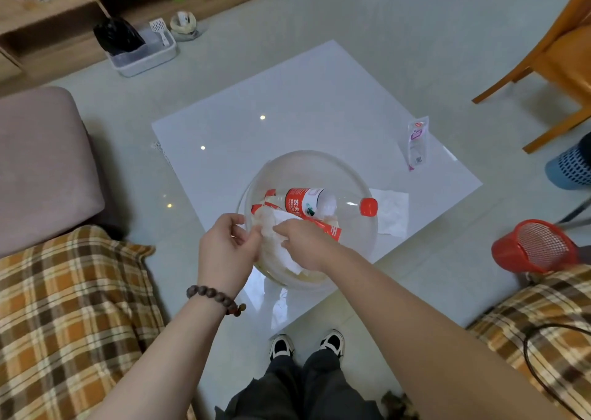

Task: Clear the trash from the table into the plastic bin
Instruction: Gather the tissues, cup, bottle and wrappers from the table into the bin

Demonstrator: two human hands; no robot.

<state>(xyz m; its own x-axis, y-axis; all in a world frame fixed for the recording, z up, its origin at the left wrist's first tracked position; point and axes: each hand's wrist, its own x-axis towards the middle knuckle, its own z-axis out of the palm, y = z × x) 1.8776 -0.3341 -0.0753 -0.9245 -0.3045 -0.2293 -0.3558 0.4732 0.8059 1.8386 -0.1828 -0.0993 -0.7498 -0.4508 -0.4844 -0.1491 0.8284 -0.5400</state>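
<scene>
A clear plastic bin (307, 159) stands on the white glossy table (287, 106) near its front edge. Inside it lie a plastic bottle (323, 203) with a red label and red cap, and red and white wrappers (332, 229). My left hand (228, 247) grips the bin's near left rim. Over the bin's near side, my right hand (303, 243) pinches a white tissue (287, 253). A second white tissue (391, 211) lies flat on the table just right of the bin. A clear plastic packet (417, 141) with purple print lies near the table's right edge.
A brown sofa with plaid cushions (64, 307) flanks me on both sides. A red mesh basket (534, 247) and a blue basket (572, 170) stand on the floor at the right, a wooden chair (556, 52) beyond them. A grey tray (144, 55) sits by the far shelf.
</scene>
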